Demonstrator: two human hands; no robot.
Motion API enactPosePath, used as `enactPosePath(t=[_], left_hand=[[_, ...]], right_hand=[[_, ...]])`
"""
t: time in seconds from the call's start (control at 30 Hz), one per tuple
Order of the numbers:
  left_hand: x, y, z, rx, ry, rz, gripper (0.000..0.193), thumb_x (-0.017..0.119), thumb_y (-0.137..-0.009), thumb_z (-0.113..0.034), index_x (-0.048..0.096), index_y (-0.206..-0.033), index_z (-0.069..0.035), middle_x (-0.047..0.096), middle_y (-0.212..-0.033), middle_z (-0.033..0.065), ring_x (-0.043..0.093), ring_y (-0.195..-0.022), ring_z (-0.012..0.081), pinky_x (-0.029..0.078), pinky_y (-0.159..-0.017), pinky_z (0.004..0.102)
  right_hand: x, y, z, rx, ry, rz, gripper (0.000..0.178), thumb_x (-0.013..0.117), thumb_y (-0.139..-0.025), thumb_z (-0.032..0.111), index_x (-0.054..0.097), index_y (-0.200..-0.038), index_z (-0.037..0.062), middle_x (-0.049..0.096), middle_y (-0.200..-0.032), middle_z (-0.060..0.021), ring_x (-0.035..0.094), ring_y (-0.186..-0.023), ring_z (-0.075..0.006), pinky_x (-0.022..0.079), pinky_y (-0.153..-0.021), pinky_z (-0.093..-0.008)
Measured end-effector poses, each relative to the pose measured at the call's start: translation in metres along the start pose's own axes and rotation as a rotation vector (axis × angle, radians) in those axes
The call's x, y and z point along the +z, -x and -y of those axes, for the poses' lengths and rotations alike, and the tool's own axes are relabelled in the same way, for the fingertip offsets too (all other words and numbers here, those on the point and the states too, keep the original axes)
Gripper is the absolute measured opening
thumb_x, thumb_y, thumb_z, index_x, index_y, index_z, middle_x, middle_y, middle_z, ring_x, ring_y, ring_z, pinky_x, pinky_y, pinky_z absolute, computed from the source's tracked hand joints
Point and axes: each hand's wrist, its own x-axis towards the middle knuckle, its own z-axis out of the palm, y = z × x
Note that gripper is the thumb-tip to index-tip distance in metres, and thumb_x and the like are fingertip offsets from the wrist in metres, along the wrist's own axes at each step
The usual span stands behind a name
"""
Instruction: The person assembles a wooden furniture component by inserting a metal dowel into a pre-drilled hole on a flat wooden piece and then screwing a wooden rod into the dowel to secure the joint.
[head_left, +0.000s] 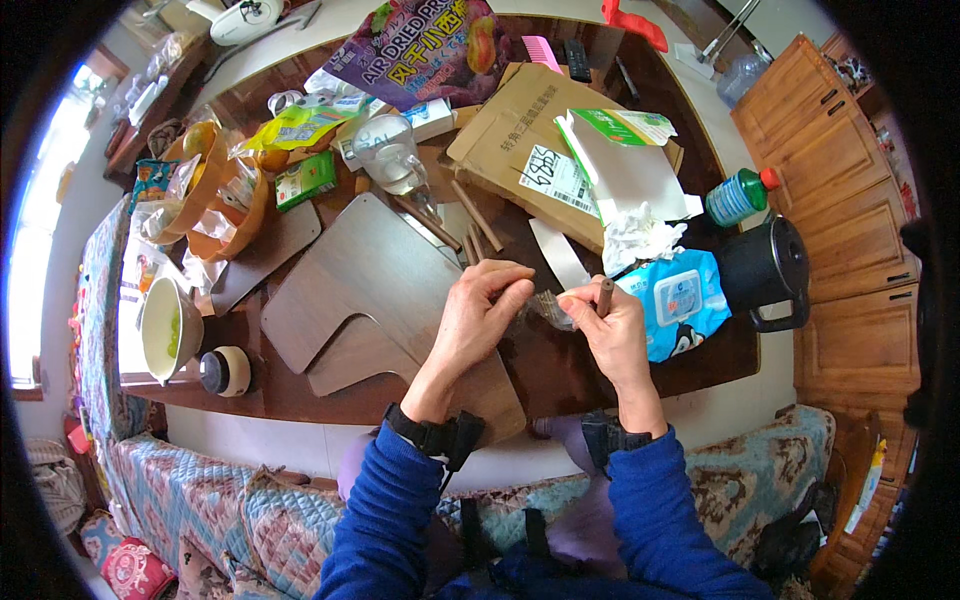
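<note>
Head view: right hand [618,340] closed – a brown rod [606,296] gripped in it, thumb and forefinger at the edge of a clear plastic packet [547,308]. Packet sits between the hands, at 9 o'clock from the right. Left hand [482,312] has curled fingers just beside the packet – cannot tell whether it grips it. Loose brown sticks [486,214] lie at 11 o'clock on the dark table [555,380]. Brown boards [365,265] overlap at 9 o'clock. Blue wipes pack [690,325] at 3 o'clock, black jug [755,265] beyond. Cardboard box [492,145] at 12 o'clock.
</note>
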Motion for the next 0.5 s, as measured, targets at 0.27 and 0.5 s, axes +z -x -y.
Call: enactPosePath(t=[0.27,0.5], left_hand=[[0.0011,0.0029,-0.0015,-0.082,0.148,0.008,0.016,0.076,-0.091,-0.015,0.079,-0.101,-0.002,0.070,-0.100,0.0089,0.064,-0.099,0.0211,0.052,-0.086,0.0332],[0.0007,0.0021,-0.0008,-0.140,0.107,-0.151,0.017,0.078,-0.090,-0.015,0.079,-0.098,0.000,0.068,-0.090,0.0090,0.064,-0.087,0.0185,0.051,-0.076,0.0310]], right_hand=[[0.0071,-0.0034,0.0052,-0.062,0.091,0.032,0.012,0.077,-0.092,0.009,0.071,-0.089,-0.0012,0.065,-0.080,-0.0089,0.063,-0.072,-0.0187,0.048,-0.065,-0.0322],[0.0076,-0.0058,0.0024,-0.059,0.271,-0.011,0.019,0.080,-0.089,0.011,0.071,-0.101,-0.0007,0.065,-0.085,-0.0080,0.064,-0.076,-0.0188,0.052,-0.069,-0.0320]])
